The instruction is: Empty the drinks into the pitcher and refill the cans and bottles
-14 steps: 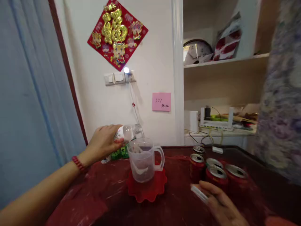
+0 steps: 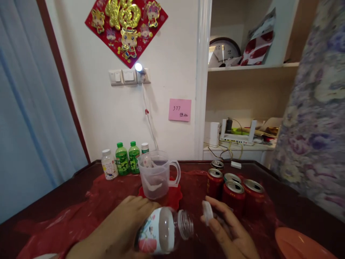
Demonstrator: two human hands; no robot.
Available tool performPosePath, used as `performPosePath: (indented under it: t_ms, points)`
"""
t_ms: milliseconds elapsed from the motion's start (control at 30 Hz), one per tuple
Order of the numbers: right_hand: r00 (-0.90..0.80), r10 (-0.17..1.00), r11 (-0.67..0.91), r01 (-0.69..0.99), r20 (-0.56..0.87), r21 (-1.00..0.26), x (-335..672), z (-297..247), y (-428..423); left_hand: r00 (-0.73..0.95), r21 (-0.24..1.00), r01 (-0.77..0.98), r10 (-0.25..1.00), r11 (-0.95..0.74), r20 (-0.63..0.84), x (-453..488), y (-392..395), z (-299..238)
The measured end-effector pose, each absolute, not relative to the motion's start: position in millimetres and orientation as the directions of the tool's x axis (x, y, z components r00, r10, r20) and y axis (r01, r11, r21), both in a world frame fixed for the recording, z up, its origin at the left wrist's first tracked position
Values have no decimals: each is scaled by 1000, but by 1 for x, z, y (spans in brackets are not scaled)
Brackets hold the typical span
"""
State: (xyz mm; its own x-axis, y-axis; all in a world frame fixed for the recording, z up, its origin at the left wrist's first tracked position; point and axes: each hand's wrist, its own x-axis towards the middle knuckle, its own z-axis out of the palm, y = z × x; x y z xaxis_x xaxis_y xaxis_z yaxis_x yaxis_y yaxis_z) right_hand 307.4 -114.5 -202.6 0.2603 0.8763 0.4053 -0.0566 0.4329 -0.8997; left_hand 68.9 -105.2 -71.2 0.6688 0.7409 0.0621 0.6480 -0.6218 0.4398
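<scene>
My left hand (image 2: pixel 121 226) is wrapped round a clear plastic bottle (image 2: pixel 165 230) with a floral label. The bottle lies tilted on its side, its uncapped threaded mouth facing right. Between thumb and fingers, my right hand (image 2: pixel 229 230) pinches a white bottle cap (image 2: pixel 207 212), a short gap away from that mouth. Behind the bottle, a translucent measuring jug (image 2: pixel 155 180) with its handle to the right stands on a red scalloped plate (image 2: pixel 176 198). Several opened red drink cans (image 2: pixel 234 196) stand beyond my right hand.
Two green-capped bottles (image 2: pixel 122 160), a white-capped bottle (image 2: pixel 109 165) and another small bottle (image 2: pixel 145 148) stand at the back left. An orange bowl (image 2: pixel 302 244) is at the lower right. Crinkled red plastic film (image 2: pixel 88 205) covers part of the dark table. A router (image 2: pixel 237 136) sits on the shelf.
My left hand has brought the bottle from above the jug's rim down to the front and right. My right hand with the cap has moved slightly left, closer to the bottle. The view has shifted.
</scene>
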Motion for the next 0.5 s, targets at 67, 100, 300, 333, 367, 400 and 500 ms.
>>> performPosePath:
  t_ms: [67,100,300,333,367,400,500]
  points:
    - [181,822,533,88,540,-841,310,-204,-113,649,397,671,755,-626,94,69,-101,-79]
    - [125,787,586,151,604,-796,311,-205,-111,638,377,684,763,-624,106,69,-99,-82]
    - [-228,587,798,326,777,-507,320,-211,-102,631,348,713,773,-609,59,62,-93,-94]
    - [-227,579,801,341,783,-493,320,-211,-102,627,346,723,778,-598,37,62,-93,-95]
    - [-217,576,799,353,788,-487,318,-211,-103,620,342,734,785,-586,14,62,-93,-95]
    - [-209,573,798,361,792,-483,317,-211,-104,614,336,745,790,-576,-8,62,-94,-95]
    - [-222,564,802,376,796,-463,315,-209,-105,603,325,764,796,-557,-52,63,-95,-91]
